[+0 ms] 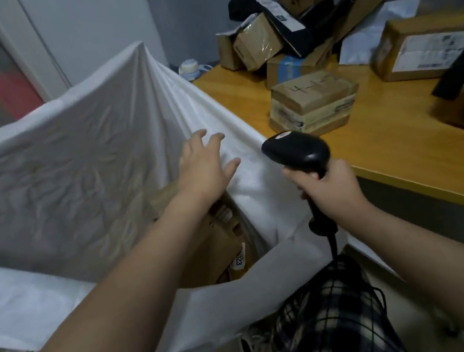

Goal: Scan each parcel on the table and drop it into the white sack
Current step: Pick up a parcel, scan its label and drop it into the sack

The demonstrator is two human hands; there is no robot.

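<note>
Parcels (278,36) lay heaped at the far end of the wooden table (387,137), brown cardboard boxes mixed with black mailers. Closer along the table's left side sat a stack of two taped boxes (313,102), and a labelled box (430,46) lay flat toward the table's right side, with a white mailer (370,36) beyond it. Against the table's left edge stood the white sack (68,160), its mouth open and its far wall raised high. Cardboard boxes (224,247) were already lying inside it, partly hidden by the forearm. Just off the table's left edge the left hand (207,161) hung over the sack's mouth, fingers spread and straight, holding nothing. Whether it touched the cloth could not be told. At the table's near left edge the right hand (331,187) had its fingers wrapped round the handle of a black scanner (297,149), whose head pointed toward the stacked boxes on the table. A dark cable (333,245) dropped from the handle below the table's level.
</note>
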